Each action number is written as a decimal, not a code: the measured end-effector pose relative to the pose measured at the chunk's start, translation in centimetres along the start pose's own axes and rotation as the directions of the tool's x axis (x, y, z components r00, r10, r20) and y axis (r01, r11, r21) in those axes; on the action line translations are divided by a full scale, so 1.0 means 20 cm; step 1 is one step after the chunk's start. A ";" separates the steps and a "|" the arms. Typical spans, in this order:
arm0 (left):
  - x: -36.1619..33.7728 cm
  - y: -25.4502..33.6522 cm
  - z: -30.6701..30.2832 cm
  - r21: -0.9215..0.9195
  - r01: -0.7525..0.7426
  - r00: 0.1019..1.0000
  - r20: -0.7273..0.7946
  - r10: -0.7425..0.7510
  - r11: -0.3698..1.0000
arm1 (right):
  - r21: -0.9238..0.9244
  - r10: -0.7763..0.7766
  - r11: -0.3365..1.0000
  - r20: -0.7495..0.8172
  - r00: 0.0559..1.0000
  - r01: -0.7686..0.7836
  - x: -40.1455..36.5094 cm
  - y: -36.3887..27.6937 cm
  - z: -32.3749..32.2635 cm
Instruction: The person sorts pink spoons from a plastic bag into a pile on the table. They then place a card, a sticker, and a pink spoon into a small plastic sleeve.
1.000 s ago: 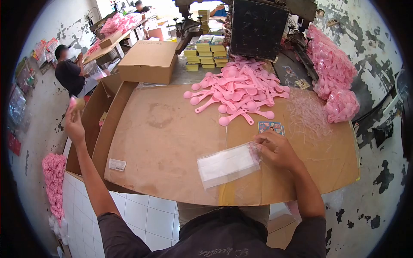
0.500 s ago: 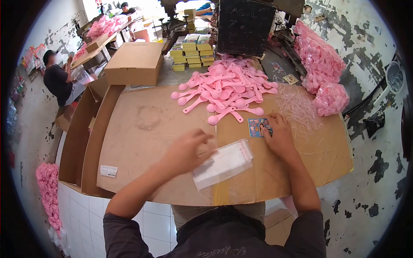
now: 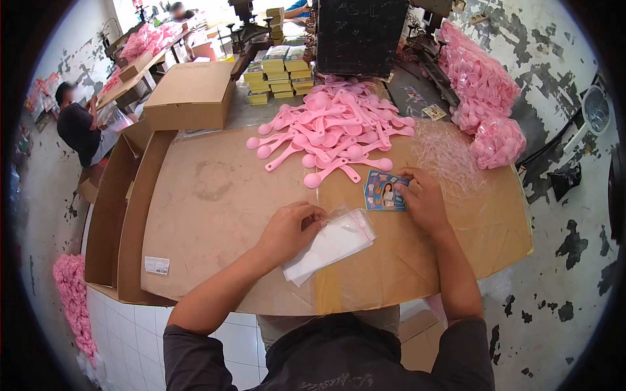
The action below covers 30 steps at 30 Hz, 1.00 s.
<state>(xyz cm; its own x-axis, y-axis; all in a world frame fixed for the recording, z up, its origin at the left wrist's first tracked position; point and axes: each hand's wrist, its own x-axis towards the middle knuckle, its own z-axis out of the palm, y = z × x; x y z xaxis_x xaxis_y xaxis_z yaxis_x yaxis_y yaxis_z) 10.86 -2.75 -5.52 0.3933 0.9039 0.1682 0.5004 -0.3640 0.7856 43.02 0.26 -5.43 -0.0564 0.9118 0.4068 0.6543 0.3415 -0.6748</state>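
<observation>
My left hand [image 3: 291, 229] is closed in a pinch at the upper edge of a stack of clear plastic bags [image 3: 336, 246], where a bit of thin film lifts by the fingertips. The stack lies slanted on the cardboard sheet, its flap strip towards the right. My right hand [image 3: 422, 201] pinches a small blue printed card [image 3: 386, 191] with a figure on it, thumb on top. Another card edge seems to show under it. Just beyond is a heap of pink measuring spoons [image 3: 339, 127].
Cardboard [image 3: 215, 228] covers the table. A closed carton [image 3: 189, 94], stacks of cards [image 3: 280, 68] and a black panel [image 3: 358, 39] stand behind. Bagged pink spoons [image 3: 479, 81] and shredded film [image 3: 447, 156] are at right. An open box [image 3: 124, 215] flanks the left; a person [image 3: 78, 127] sits beyond.
My left hand has come down onto the bags and closed at their edge. The card in my right hand has shifted slightly left and turned. The whole view has swung slightly.
</observation>
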 end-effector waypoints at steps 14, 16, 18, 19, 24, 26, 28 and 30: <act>0.00 -0.01 0.00 -0.304 -0.067 0.990 -0.141 0.025 0.950 | 0.217 -0.399 0.916 0.403 0.824 0.337 -0.12 -0.19 0.14; 0.02 -0.05 0.00 -0.630 -0.022 0.993 -0.101 -0.053 0.776 | 0.234 -0.361 0.928 0.383 0.850 0.289 -0.12 -0.19 0.14; 0.02 -0.03 -0.05 -0.782 0.094 0.991 0.017 -0.129 0.616 | 0.315 -0.271 0.937 0.374 0.887 0.153 -0.12 -0.19 0.14; 0.02 0.00 -0.08 -0.839 0.150 0.985 0.079 -0.156 0.522 | 0.315 -0.190 0.946 0.326 0.926 0.083 -0.11 -0.20 0.14; 0.00 0.05 -0.12 -0.800 0.212 0.976 0.144 -0.164 0.562 | 0.342 0.025 0.929 0.322 0.946 -0.141 -0.04 -0.31 0.08; 0.00 0.03 -0.10 -0.774 0.198 0.979 0.124 -0.163 0.601 | 0.494 -0.014 0.862 0.255 0.967 -0.118 -0.01 -0.38 0.07; 0.00 0.01 -0.08 -0.753 0.159 0.986 0.087 -0.143 0.639 | 0.564 -0.012 0.819 0.200 0.980 -0.105 0.02 -0.41 0.07; -0.01 0.04 -0.08 -0.752 0.182 0.980 0.089 -0.176 0.633 | 0.562 0.016 0.821 0.159 0.987 -0.104 0.05 -0.43 0.05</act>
<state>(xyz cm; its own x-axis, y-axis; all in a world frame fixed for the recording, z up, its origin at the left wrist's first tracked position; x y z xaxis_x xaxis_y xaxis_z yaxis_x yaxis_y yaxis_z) 9.92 -2.74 -4.00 0.3660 0.9303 -0.0266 -0.1920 0.1035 0.9759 36.61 -1.45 0.13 -0.1651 0.9419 0.2925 0.1192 0.3135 -0.9421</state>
